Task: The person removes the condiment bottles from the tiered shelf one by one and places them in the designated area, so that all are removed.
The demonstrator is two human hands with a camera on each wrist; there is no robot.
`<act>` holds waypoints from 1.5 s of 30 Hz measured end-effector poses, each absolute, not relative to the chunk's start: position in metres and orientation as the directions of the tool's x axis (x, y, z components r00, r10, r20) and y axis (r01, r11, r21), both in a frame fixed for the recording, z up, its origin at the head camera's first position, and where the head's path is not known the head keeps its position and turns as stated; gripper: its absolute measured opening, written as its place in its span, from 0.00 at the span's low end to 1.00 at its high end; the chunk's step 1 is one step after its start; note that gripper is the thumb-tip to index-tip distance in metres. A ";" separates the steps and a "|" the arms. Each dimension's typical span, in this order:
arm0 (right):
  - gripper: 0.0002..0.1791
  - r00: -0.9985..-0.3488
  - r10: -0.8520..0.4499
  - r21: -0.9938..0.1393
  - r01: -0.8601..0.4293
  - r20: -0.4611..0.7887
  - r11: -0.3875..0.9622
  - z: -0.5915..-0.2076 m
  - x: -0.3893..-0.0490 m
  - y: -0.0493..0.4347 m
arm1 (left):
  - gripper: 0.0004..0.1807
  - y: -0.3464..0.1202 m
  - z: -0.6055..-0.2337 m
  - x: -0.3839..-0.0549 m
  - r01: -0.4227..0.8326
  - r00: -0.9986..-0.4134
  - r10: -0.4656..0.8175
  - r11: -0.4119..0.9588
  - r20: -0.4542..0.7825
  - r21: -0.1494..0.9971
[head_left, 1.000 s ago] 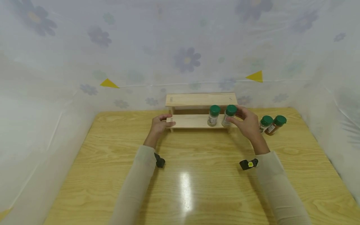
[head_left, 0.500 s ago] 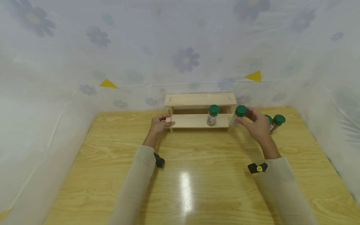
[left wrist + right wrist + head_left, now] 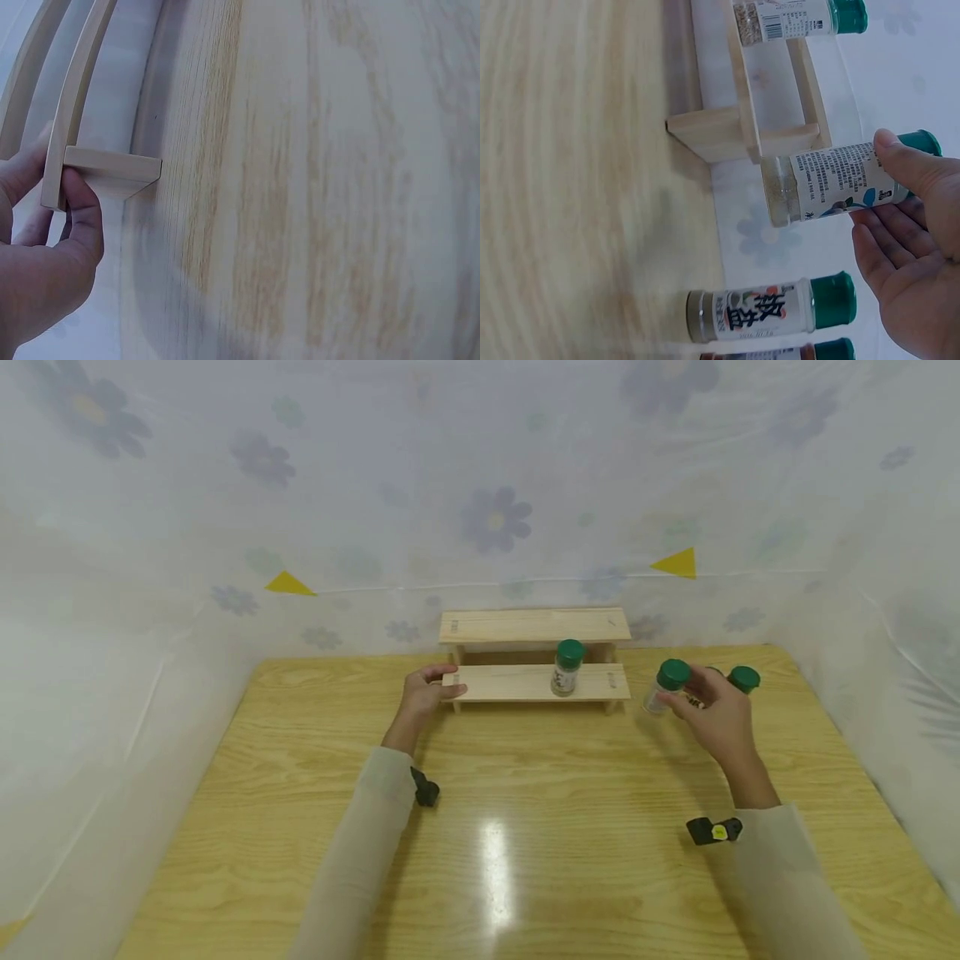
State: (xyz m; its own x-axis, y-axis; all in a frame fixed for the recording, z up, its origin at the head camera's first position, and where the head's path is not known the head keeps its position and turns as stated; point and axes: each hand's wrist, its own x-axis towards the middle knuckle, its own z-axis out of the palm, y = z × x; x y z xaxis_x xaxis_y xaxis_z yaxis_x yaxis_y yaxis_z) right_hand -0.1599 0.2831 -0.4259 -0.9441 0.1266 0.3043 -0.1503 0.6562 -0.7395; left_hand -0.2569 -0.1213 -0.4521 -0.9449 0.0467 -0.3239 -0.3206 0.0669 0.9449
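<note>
My left hand grips the left end of the lower board of a two-tier wooden rack; in the left wrist view its thumb and fingers pinch the board's end. Between the thumb and fingers of my right hand is a green-capped seasoning jar, held to the right of the rack. The right wrist view shows its printed label and pale contents. Another green-capped jar stands on the lower board, right of its middle.
Two more green-capped jars stand on the table right of the rack, partly behind my right hand: one with pale contents and a reddish one. A flower-patterned sheet with yellow triangles hangs behind the wooden table.
My right hand has taken its jar off the right end of the lower board and carried it right, toward the two jars on the table. The left hand keeps its grip on the rack.
</note>
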 end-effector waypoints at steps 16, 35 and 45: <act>0.30 -0.935 0.186 -0.772 -0.125 0.301 0.623 -0.444 -0.133 0.308 | 0.23 -0.120 -0.459 -0.258 -0.312 -0.949 0.032 0.067 -0.315 0.948; 0.30 -0.916 0.264 -0.799 -0.093 0.303 0.594 -0.465 -0.126 0.325 | 0.24 -0.120 -0.460 -0.260 -0.331 -0.942 0.043 0.037 -0.332 0.943; 0.32 -0.915 0.322 -0.824 -0.020 0.244 0.566 -0.474 -0.129 0.328 | 0.23 -0.120 -0.461 -0.258 -0.305 -0.951 0.041 0.048 -0.307 0.951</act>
State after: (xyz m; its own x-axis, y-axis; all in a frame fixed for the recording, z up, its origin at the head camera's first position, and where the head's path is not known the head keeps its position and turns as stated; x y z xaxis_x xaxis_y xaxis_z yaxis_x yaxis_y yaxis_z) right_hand -0.1287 0.3280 -0.4741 -0.9149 0.3218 0.2436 -0.0204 0.5660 -0.8242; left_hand -0.2584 -0.1204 -0.4608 -0.9508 0.0414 -0.3070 -0.3050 0.0481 0.9511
